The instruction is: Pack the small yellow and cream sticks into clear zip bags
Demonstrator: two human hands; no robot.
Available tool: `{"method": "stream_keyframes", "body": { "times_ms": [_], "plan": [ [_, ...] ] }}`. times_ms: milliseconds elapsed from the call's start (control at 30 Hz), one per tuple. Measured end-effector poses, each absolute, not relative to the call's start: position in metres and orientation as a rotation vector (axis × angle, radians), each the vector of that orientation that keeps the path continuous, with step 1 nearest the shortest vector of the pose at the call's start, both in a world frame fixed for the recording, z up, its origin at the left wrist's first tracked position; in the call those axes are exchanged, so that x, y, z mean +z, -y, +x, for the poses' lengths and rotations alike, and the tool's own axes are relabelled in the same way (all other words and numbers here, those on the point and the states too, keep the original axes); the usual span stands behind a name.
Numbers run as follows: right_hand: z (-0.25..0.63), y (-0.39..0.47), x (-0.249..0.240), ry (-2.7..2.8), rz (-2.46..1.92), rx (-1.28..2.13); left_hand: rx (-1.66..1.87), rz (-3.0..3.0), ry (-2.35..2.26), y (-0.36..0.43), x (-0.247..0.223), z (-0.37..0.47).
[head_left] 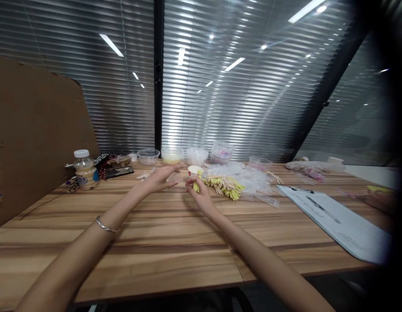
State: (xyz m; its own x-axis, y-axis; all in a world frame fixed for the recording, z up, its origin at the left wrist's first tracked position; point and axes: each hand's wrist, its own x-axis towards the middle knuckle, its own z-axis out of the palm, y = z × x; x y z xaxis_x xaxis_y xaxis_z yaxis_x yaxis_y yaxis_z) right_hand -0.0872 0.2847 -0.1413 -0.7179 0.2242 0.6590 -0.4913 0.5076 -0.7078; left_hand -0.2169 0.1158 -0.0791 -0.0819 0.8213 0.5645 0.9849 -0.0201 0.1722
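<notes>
My left hand (162,178) is over the table with its fingers apart, just left of a small white paper cup (195,170). Nothing shows clearly between those fingers. In front of the cup, my right hand (200,193) is closed on a small yellow-green piece (196,186). Right of that hand lies a pile of yellow-green and beige sticks (227,186). Clear plastic bags (254,178) spread out beside and behind the pile.
Clear bowls (149,157) line the table's back edge. At left stand a white-capped jar (85,171) and a cardboard sheet (41,130). A clipboard (334,221) with a pen lies at right, near another person's dim hand (381,203).
</notes>
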Motion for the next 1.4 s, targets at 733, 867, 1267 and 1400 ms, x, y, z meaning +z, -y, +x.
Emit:
{"method": "stream_keyframes", "body": {
  "times_ms": [733,867,1267,1400],
  "plan": [
    [-0.084,-0.279,-0.144,2.145,0.471,1.42,-0.684,-1.867,1.866,-0.119,-0.081,-0.221],
    [-0.078,-0.273,-0.139,2.199,0.447,1.444,-0.655,-1.896,1.866,-0.119,-0.081,-0.218],
    [-0.079,-0.284,-0.135,2.137,0.219,1.278,-0.553,-1.946,1.949,-0.12,-0.084,-0.216],
    [-0.084,-0.29,-0.138,2.108,0.214,1.23,-0.509,-1.995,1.954,-0.118,-0.08,-0.206]
  ]
}}
